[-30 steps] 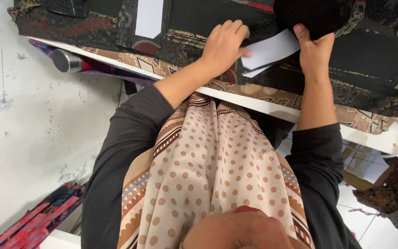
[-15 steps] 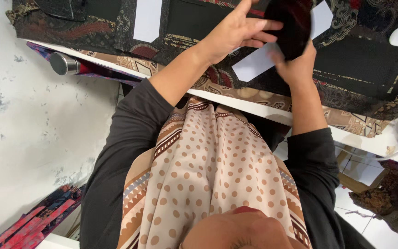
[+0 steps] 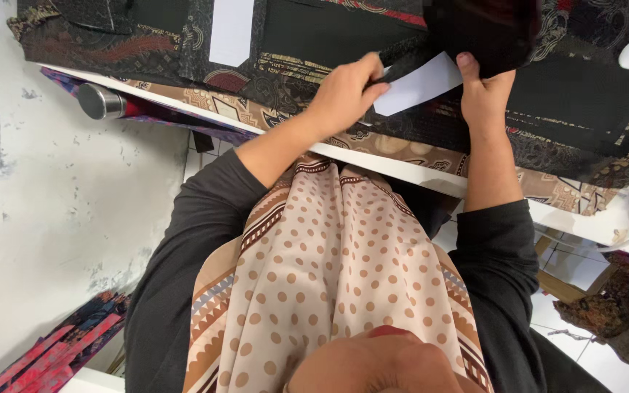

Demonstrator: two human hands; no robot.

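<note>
**Card half tucked under dark cloth**

Both hands work at the desk (image 3: 402, 169) edge. The left hand (image 3: 345, 94) has its fingers pinched together on the white card (image 3: 420, 86) and the cloth edge beside it. The right hand (image 3: 483, 94) grips the dark cloth (image 3: 485, 33), thumb on top, lifting it over the card. The card lies partly covered; its lower part still shows. 1 more white card (image 3: 231, 29) lies farther left among patterned fabric (image 3: 111, 44).

Left hand (image 3: 343, 94) pinches the edge of a white paper piece (image 3: 420, 84) lying on dark patterned fabric (image 3: 576, 102) on the desk (image 3: 402, 171). Right hand (image 3: 485, 91) grips a black fabric piece (image 3: 482, 33) just above it, thumb up.
</note>
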